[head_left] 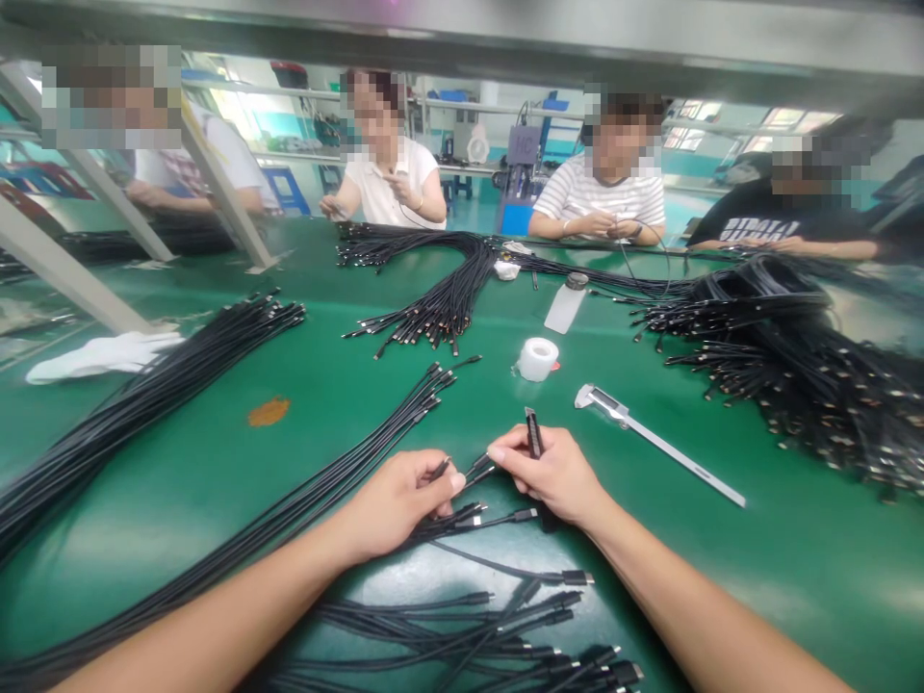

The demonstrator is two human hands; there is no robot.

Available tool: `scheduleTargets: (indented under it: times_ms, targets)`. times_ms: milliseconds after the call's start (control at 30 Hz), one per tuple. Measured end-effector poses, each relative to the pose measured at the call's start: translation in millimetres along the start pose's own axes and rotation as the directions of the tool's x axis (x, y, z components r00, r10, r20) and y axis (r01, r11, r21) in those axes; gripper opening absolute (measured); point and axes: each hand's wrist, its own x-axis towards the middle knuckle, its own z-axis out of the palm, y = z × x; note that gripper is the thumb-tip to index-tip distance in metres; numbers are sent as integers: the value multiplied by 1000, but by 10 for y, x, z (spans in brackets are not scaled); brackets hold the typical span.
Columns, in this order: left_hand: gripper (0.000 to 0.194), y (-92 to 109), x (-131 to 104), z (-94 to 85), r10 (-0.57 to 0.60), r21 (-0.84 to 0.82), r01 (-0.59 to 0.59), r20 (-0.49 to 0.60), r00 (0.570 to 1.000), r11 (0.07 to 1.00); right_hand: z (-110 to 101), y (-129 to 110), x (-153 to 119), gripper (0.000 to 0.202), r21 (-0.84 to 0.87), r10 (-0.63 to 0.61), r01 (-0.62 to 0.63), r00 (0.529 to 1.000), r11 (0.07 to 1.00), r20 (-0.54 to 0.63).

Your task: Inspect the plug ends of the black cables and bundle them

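My left hand (415, 496) is closed, thumb and fingers pinching black cables (478, 472) near their plug ends. Just to its right, my right hand (552, 472) has thumb and forefinger at the tips of these plugs. A black utility knife (533, 433) is tucked in the same right hand, its tip pointing up; its lower part is mostly hidden by the fingers. Under both hands lie more loose black cables (462, 616) with metal-tipped plugs pointing right. A thin row of cables (346, 462) runs beyond my left forearm.
On the green table (635, 558) lie a digital caliper (671, 450), a white tape roll (538, 359) and a clear bottle (567, 306). Cable bundles lie left (144, 404), at the back (454, 289) and right (815, 356). A white glove (101, 356) rests by metal posts. Several people sit opposite.
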Motion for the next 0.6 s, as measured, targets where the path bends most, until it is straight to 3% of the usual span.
scheduleTargets:
  times_ms: [333, 600]
  targets:
    - [42, 13, 11, -15, 5, -55, -5, 9, 1000, 998, -29, 20, -3, 25, -135, -74, 78, 997, 988, 35]
    - [44, -32, 1, -26, 20, -88, -17, 30, 999, 996, 8, 58, -25, 31, 12, -12, 11, 996, 1000, 86]
